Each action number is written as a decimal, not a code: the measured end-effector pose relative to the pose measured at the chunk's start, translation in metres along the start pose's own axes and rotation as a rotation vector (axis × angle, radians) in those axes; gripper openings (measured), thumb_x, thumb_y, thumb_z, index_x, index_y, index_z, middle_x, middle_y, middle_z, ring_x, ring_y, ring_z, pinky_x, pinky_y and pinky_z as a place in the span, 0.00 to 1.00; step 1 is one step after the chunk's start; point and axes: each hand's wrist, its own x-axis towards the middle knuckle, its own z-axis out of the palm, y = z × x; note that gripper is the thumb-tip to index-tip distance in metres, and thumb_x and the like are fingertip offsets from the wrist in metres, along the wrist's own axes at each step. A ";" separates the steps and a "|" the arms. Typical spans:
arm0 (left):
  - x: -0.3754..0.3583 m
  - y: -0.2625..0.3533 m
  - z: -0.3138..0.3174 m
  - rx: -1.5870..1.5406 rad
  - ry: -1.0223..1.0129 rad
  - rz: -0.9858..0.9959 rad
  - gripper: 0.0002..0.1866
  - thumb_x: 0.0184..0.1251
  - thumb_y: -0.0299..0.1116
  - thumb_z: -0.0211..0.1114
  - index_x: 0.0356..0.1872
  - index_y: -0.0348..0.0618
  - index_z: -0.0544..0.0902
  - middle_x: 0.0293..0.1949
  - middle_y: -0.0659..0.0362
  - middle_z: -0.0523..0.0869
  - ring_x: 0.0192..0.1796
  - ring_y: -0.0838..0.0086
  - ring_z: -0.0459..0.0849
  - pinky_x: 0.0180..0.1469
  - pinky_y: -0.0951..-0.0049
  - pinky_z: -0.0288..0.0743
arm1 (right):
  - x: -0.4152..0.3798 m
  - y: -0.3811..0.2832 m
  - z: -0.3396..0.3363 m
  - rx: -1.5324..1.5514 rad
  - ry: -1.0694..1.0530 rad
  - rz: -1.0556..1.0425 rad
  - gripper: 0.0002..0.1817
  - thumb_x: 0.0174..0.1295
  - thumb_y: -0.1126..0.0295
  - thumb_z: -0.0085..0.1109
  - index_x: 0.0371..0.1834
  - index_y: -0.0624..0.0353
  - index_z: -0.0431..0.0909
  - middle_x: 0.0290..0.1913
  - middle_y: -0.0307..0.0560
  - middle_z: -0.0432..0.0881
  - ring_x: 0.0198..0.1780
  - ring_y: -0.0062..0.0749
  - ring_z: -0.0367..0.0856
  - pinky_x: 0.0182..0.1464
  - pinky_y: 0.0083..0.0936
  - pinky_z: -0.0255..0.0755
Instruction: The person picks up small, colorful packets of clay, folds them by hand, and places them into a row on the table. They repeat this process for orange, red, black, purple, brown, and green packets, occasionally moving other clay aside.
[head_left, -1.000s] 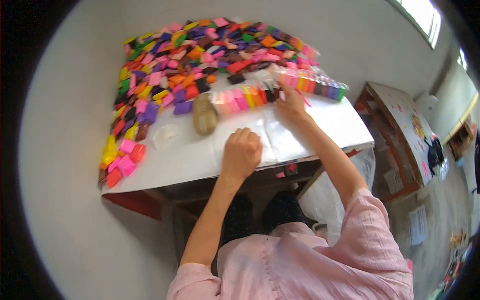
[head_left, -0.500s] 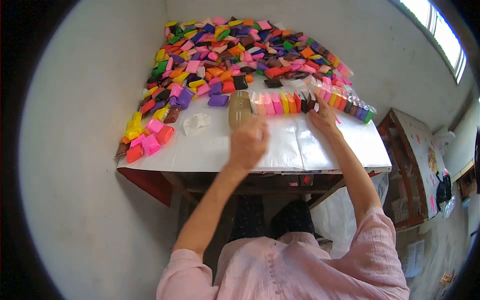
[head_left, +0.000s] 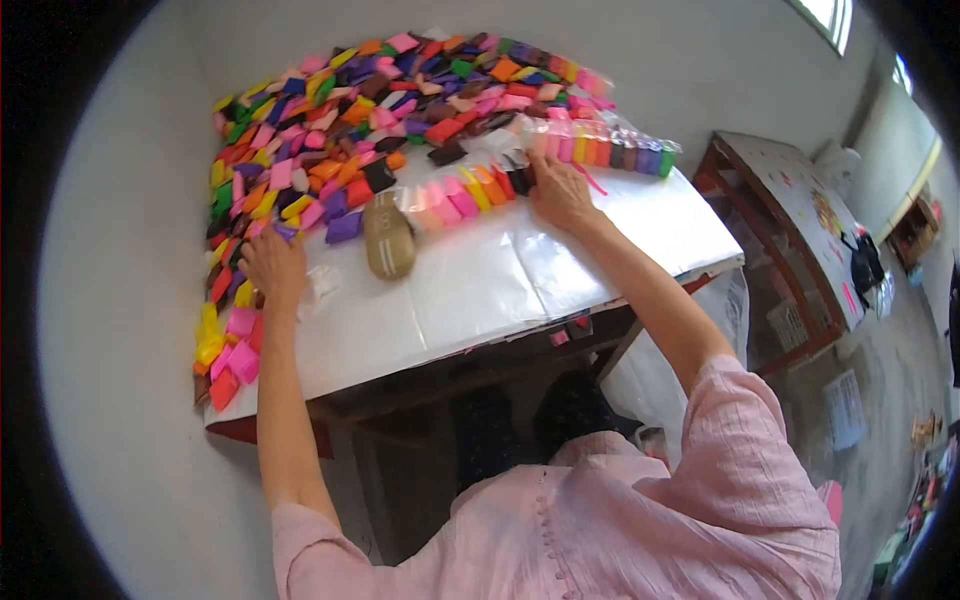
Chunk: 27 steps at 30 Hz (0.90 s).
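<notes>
My left hand [head_left: 272,268] reaches into the left side of the heap, its fingers bent over a small purple packet [head_left: 286,232]. The fingertips are partly hidden among the packets. My right hand [head_left: 562,195] lies with fingers extended against the right end of a row of colored packets [head_left: 458,197], beside the dark ones. An olive-brown rounded block [head_left: 388,238] with white stripes stands at the row's left end. Just beyond my right hand, a second row of packets [head_left: 605,150] sits in clear plastic wrap.
A large heap of colored packets [head_left: 330,130] covers the back of the white-covered table [head_left: 450,290]. Pink, red and yellow packets [head_left: 240,355] lie at the front left. Crumpled clear film [head_left: 320,288] is near my left hand. Another table [head_left: 790,200] stands to the right.
My left hand has moved from in front of the striped block to the packets on the left. My right hand stays at the row's end. The view has turned rightward.
</notes>
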 end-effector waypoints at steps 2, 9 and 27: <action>0.002 0.005 0.000 0.029 -0.081 -0.043 0.26 0.60 0.49 0.67 0.49 0.36 0.80 0.48 0.47 0.83 0.56 0.53 0.77 0.55 0.50 0.67 | 0.000 0.001 0.002 -0.001 0.029 -0.015 0.29 0.54 0.71 0.56 0.63 0.57 0.67 0.50 0.58 0.79 0.52 0.54 0.79 0.53 0.45 0.71; 0.008 0.010 0.011 0.065 -0.118 -0.100 0.26 0.58 0.50 0.67 0.47 0.37 0.82 0.48 0.46 0.84 0.55 0.52 0.78 0.56 0.51 0.67 | -0.005 -0.001 0.000 0.102 0.099 0.050 0.24 0.59 0.70 0.53 0.60 0.61 0.66 0.51 0.61 0.77 0.53 0.56 0.78 0.53 0.48 0.70; -0.117 0.106 -0.125 -1.552 -0.703 -0.010 0.11 0.63 0.30 0.70 0.45 0.39 0.83 0.32 0.68 0.82 0.32 0.86 0.75 0.33 0.83 0.69 | -0.060 -0.059 -0.053 0.825 0.235 -0.060 0.09 0.61 0.71 0.61 0.40 0.64 0.84 0.38 0.52 0.86 0.36 0.38 0.84 0.40 0.32 0.77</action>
